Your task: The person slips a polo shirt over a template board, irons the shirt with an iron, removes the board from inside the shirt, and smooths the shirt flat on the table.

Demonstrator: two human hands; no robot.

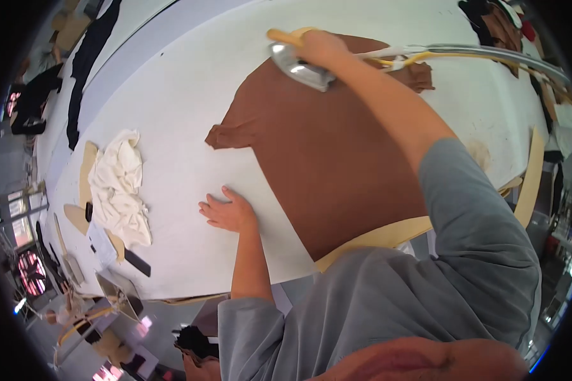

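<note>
A brown knit garment [324, 146] lies spread flat on the white table, its sleeves folded out at both sides. My right hand [323, 49] grips the yellow handle of a steam iron [304, 68], which rests over the garment's upper left edge. A hose and a yellow cord [464, 53] run from the iron toward the right. My left hand [230, 211] lies flat on the table with fingers spread, left of the garment and apart from it. Under the garment's lower end a tan board edge [388, 235] shows.
A crumpled white cloth [117, 187] lies at the left beside tan flat templates [77, 218] and a dark phone-like slab [137, 262]. Black fabric [86, 76] lies along the far left. Dark and brown garments [492, 25] sit at the upper right.
</note>
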